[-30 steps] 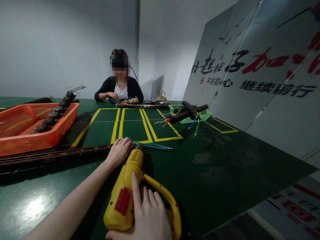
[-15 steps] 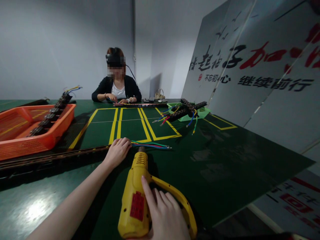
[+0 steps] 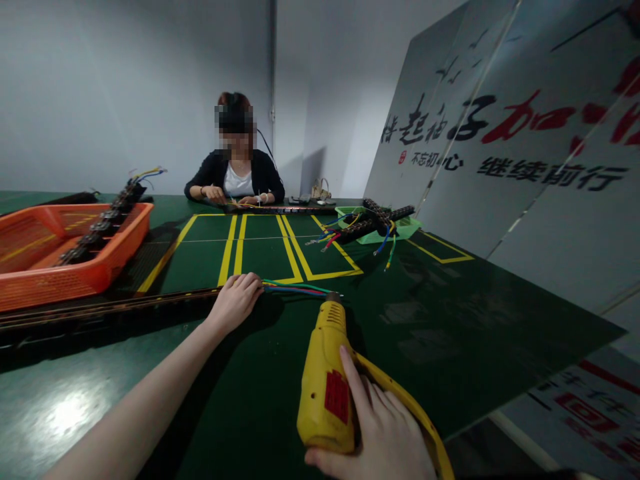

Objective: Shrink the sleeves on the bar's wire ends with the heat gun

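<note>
My left hand (image 3: pixel 239 298) is closed around the end of a long dark strip (image 3: pixel 150 308), where a bundle of wires (image 3: pixel 295 288) comes out. Green, blue and red wires show, running right from my fingers. In my right hand (image 3: pixel 387 420) is a yellow heat gun (image 3: pixel 325 373), its index finger lying along the body. The gun's metal nozzle points away from me, close to the wires' tips, and hides part of them. Whether nozzle and wires touch I cannot tell.
On the left stands an orange basket (image 3: pixel 125 257) with a dark strip (image 3: pixel 103 227) leaning in it. A green basket (image 3: pixel 407 230) holds several wired strips (image 3: pixel 380 217). Across the green table (image 3: pixel 280 427) a co-worker (image 3: pixel 235 177) handles another strip (image 3: pixel 300 209). Yellow tape (image 3: pixel 333 273) marks the surface.
The heat gun has moved right along the wires in my right hand, from near my left hand to their tips. My left hand has kept its place.
</note>
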Tool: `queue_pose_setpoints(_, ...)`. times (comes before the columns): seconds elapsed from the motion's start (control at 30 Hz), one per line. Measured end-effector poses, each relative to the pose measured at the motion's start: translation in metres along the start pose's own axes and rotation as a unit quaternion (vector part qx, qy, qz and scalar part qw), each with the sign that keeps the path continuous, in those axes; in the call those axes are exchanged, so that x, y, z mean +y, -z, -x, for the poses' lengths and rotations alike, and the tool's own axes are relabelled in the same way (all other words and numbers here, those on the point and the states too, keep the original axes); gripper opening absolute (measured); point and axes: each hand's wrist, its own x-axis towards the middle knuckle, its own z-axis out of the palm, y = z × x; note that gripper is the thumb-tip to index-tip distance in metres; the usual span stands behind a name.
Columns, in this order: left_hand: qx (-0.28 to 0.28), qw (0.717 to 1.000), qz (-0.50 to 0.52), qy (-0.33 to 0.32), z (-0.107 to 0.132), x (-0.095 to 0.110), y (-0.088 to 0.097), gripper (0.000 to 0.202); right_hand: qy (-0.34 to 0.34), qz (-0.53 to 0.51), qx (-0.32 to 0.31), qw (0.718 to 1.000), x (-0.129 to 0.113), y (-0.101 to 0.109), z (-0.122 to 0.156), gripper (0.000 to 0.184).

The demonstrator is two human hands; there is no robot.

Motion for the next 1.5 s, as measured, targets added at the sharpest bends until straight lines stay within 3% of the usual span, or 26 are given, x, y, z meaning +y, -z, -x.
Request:
queue_pose_setpoints(0.33,0.008,1.000,0.005,0.003,-0.001,0.001,0.000,0.028,-0.035,0.025,-0.006,0.999,-0.028,-0.001,-0.007,0.123)
queue_pose_setpoints(0.63,0.025,1.000,0.002,0.006,-0.002,0.002,-0.002,0.028,0.058,-0.001,-0.009,0.998,-0.079,-0.022,-0.023,0.134)
queue_pose_setpoints(0.8,-0.004,1.000,0.011,-0.005,0.000,-0.001,-0.001,0.020,0.114,0.002,0.001,0.993,-0.101,-0.041,-0.026,0.140)
queue_pose_setpoints(1.13,-0.013,1.000,0.027,-0.003,0.001,-0.001,0.002,0.019,0.135,0.005,0.052,0.989,-0.096,-0.050,-0.025,0.141)
queue_pose_setpoints(1.5,0.007,0.999,-0.035,0.001,-0.001,0.003,-0.001,0.029,0.121,-0.028,-0.076,0.989,-0.053,-0.014,-0.018,0.137)
